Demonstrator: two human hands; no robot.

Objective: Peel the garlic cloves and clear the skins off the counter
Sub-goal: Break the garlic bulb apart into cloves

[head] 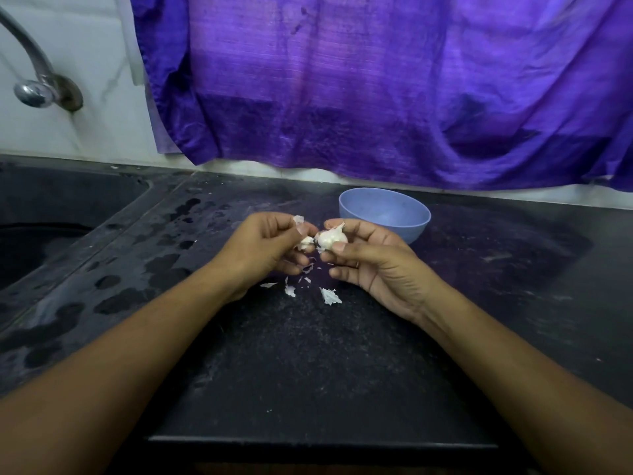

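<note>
Sink (51, 234) at nine o'clock of the hands, with wet patches on the worktop (308, 371) beside it; neither bears on the task. Left hand (270, 248): fingers (297, 258) curled and clamped on a small white piece (306, 243) next to the garlic; whether it is a clove or only skin cannot be told. A thin flake of skin (298, 220) stands up at the thumb tip. Garlic (330, 238): held above the worktop at centre, between the two hands, a pale cluster with papery skin on its top. Right hand (373, 262): thumb and fingertips closed on the garlic, pinching it from both sides, the lower fingers loosely curled beneath. Loose skins (330, 296): several white scraps lie on the worktop at six o'clock of the garlic, directly under the hands and apart from one another. Bowl (383, 217): blue, upright, at one o'clock of the garlic, just behind the right hand; no peeled clove shows in the visible part of its inside. Assessment: peeling is under way and at an early stage, since the cluster appears largely whole and nothing finished is on view. Outstanding: separating and stripping the remaining cloves, then gathering every scrap off the worktop, which has not begun.
</note>
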